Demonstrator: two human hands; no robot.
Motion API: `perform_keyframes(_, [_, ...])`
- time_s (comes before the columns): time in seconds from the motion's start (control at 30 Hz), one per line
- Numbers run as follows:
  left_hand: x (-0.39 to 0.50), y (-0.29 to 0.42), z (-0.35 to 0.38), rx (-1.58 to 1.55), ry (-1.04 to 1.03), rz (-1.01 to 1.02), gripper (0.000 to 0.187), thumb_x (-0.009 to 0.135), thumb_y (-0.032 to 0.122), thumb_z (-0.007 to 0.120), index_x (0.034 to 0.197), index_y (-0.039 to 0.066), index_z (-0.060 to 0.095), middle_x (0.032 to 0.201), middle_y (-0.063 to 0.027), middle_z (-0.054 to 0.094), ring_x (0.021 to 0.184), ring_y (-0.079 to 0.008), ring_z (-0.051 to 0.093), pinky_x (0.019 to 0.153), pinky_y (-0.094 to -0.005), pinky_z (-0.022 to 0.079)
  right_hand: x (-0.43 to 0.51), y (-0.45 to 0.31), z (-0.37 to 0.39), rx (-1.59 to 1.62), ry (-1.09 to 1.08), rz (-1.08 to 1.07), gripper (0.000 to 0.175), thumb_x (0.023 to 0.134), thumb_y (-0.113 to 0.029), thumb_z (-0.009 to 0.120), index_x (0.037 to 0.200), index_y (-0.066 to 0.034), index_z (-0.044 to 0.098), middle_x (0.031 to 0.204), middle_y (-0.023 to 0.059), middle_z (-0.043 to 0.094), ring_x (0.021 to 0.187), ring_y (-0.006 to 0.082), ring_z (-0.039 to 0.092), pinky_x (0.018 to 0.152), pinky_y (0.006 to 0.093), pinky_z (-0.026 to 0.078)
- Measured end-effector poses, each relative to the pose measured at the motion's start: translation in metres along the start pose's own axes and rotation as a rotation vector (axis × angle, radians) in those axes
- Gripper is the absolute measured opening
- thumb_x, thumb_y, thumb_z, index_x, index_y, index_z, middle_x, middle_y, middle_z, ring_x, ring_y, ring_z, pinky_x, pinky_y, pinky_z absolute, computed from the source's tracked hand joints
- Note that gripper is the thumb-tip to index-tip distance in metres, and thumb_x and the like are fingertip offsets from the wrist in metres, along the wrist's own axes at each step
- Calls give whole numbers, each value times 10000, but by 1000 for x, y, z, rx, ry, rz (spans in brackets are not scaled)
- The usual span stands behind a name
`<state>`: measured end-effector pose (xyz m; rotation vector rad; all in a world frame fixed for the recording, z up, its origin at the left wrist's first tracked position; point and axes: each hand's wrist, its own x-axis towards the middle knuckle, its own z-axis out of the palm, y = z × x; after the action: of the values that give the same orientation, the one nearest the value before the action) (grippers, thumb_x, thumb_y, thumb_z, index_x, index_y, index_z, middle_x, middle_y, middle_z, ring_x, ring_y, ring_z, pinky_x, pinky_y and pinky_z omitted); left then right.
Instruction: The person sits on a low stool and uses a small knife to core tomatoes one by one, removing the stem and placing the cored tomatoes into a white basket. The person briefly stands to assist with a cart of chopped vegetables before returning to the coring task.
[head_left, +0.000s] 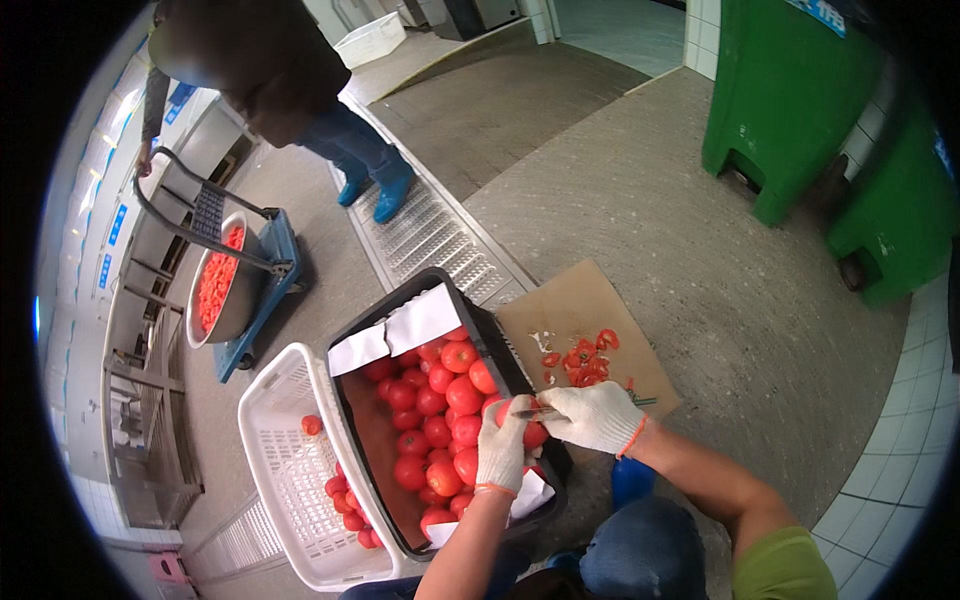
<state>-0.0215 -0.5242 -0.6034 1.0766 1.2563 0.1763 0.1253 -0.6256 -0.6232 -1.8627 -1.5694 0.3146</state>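
Observation:
My left hand (501, 444), in a white knit glove with an orange cuff, is closed on a red tomato (504, 412). In a matching glove, my right hand (596, 417) grips a small knife (536, 412), its blade against that tomato. Both hands are over the right side of a black crate (442, 276) filled with tomatoes (437, 431) and lined with torn white paper (424, 321). Beside it on the left, a white perforated plastic basket (289, 450) holds several tomatoes (349, 502). Cut tomato tops and scraps (585, 362) lie on flattened brown cardboard (630, 330) to the right.
A person (262, 82) in blue boots holds a blue platform cart (262, 300) carrying a metal basin (244, 319) of cut red pieces. A metal drain grate (420, 232) crosses the floor. Green wheeled bins (787, 105) stand at the right; a white tub (371, 39) lies farther back.

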Motion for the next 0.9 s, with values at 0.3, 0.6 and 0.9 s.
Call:
perform_keyframes(0.3, [7,-4,-10,-381,-149,-203,403,937,426,647,1191,126,558,836,-62,641,511,-165,575,406,-272,430,6,38,11,79,95,81,203,863,-315,689,888,-118,646,738,113,680,696,300,688,586,415,538])
perform_keyframes(0.6, [-37,44,-207,867,729,328,508,837,332,739,1206,14,593,1076,-216,658,997,-369,655,910,-429,500,-16,113,76,56,-209,724,382,881,-364,631,1161,-107,586,1021,235,685,956,438,649,833,525,502])
perform_keyframes(0.9, [-11,-56,-223,1521,267,721,389,706,209,729,1071,121,626,1027,-128,635,974,-354,603,805,-529,467,-33,81,88,234,-133,637,544,905,-380,611,1316,-38,511,1115,307,643,1052,479,606,879,512,499])
